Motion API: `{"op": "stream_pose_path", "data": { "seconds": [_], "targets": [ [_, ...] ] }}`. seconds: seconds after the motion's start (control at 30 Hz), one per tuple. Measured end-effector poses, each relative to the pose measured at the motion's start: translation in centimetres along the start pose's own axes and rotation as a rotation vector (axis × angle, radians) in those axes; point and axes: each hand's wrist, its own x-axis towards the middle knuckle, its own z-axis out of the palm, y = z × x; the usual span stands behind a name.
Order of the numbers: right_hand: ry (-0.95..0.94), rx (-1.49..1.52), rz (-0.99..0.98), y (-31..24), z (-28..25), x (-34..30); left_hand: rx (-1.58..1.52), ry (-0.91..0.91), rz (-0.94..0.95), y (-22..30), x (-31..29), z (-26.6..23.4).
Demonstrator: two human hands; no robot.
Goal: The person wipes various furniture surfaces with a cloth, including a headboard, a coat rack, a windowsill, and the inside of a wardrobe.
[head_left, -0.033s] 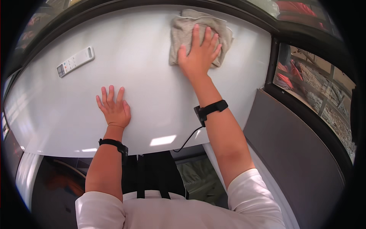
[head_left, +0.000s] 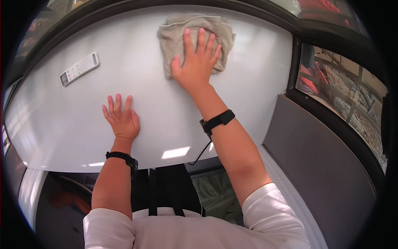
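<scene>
A folded beige cleaning cloth (head_left: 172,45) lies on the white tabletop (head_left: 137,54), towards its far edge. My right hand (head_left: 195,66) presses flat on top of it with the fingers spread, covering part of its near side. To the left and nearer, my left hand (head_left: 122,121) rests palm down on the bare tabletop. Its fingers are stretched out and hold nothing.
A white remote control (head_left: 80,69) lies beyond my left hand. Dark frames with glass panes (head_left: 340,83) border the table's far and right sides. A grey panel (head_left: 319,153) stands at the right. Black bands (head_left: 217,123) circle both forearms, and a cable hangs from the right one.
My right hand has slid the cloth leftwards and slightly nearer across the tabletop. My left hand stays in about the same place.
</scene>
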Motion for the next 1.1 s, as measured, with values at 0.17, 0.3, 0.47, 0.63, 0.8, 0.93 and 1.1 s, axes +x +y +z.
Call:
{"op": "stream_pose_path", "data": {
  "seconds": [0.17, 0.3, 0.47, 0.63, 0.8, 0.93, 1.1],
  "targets": [
    [-0.089, 0.210, -0.103, -7.4, 1.6, -1.9, 0.023, -0.022, 0.007, 1.0, 0.1, 1.1],
    [0.001, 0.342, -0.203, -3.0, 1.4, -2.3, 0.021, 0.013, 0.025, 1.2, 0.4, 1.0],
    [0.112, 0.006, -0.019, 11.6, -4.7, -1.6, 0.070, 0.001, 0.007, 0.5, -0.1, 0.8],
    [0.182, -0.353, 0.133, 31.2, -11.3, -2.4, 0.032, -0.002, -0.001, 1.3, -0.1, 1.2],
    [0.007, -0.489, 0.601, 29.9, -12.3, 3.2, -0.008, 0.019, -0.001, 0.4, 0.2, 0.6],
    [0.276, -0.514, 0.547, 28.5, -8.2, 2.7, -0.042, 0.026, -0.024, 0.7, 0.2, 1.1],
    [0.207, -0.392, 0.032, 14.6, -3.3, -0.8, -0.053, 0.028, -0.018, 0.2, 0.0, 0.1]
  ]
}}
